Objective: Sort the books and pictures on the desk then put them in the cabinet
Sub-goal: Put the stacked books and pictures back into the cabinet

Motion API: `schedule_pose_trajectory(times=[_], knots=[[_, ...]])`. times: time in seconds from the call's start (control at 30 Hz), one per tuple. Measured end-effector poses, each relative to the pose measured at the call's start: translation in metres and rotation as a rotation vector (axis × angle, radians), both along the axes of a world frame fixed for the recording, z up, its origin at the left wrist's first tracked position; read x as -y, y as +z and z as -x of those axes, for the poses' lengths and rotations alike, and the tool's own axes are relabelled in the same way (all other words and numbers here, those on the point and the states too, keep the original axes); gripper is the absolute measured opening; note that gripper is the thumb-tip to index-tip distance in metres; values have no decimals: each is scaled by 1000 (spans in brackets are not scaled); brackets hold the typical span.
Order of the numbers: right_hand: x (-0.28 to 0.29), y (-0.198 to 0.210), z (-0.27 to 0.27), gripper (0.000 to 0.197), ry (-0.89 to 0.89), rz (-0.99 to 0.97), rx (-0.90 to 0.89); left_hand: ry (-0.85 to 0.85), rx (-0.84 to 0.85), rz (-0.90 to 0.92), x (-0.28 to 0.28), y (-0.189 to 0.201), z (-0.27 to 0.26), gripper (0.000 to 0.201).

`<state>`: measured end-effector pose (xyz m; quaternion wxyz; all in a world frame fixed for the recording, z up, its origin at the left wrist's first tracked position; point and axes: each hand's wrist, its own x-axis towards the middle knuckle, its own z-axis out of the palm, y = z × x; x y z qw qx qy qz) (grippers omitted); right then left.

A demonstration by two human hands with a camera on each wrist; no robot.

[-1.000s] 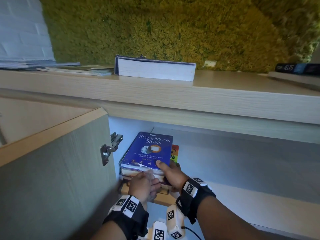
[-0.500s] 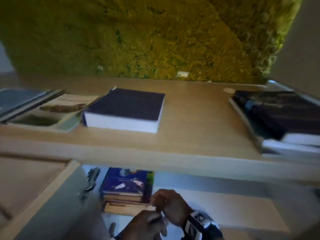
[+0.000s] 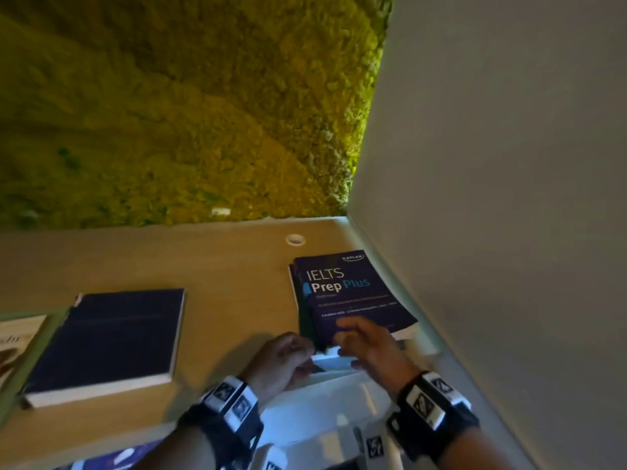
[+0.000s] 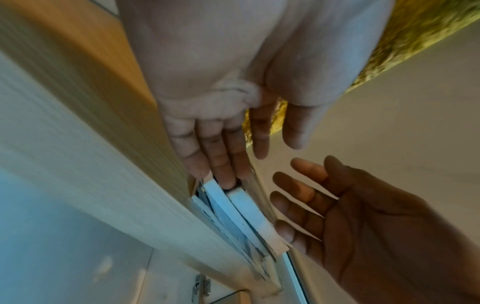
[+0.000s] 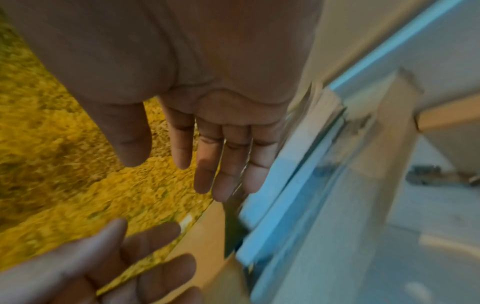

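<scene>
Both hands open, reaching book stack

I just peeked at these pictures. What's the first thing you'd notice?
The shaggy yellow-green moss wall behind the wooden desk stands out first. Next, the dark IELTS Prep Plus book topping a stack by the right wall, with the left hand and right hand reaching its near edge. A plain navy book lies farther left.

The wooden desk carries a stack of books in its right corner by the wall, a thick dark book towards the left, and a magazine at the left edge.
</scene>
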<state>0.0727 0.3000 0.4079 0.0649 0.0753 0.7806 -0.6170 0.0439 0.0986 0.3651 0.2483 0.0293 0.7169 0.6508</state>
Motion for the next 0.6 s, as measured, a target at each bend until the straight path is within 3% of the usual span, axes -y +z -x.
schedule_pose_trajectory(times=[0.07,0.13,0.27,0.3,0.43,0.6], knots=[[-12,10,18,41,-42,-120,-35,-3,18,27,-11,14,15,7],[-23,15,34,41,-92,-186,-40,36,-1,92,-20,16,39,11],[-43,19,63,34,-152,-333,-12,57,-40,211,-34,-27,95,61],[-49,17,70,38,-161,-375,1,65,-41,258,-37,-39,105,64],[-71,17,87,44,-145,-593,95,50,-67,402,-45,-3,93,52],[-103,2,110,50,-119,-623,208,-8,-76,537,-52,13,91,32]])
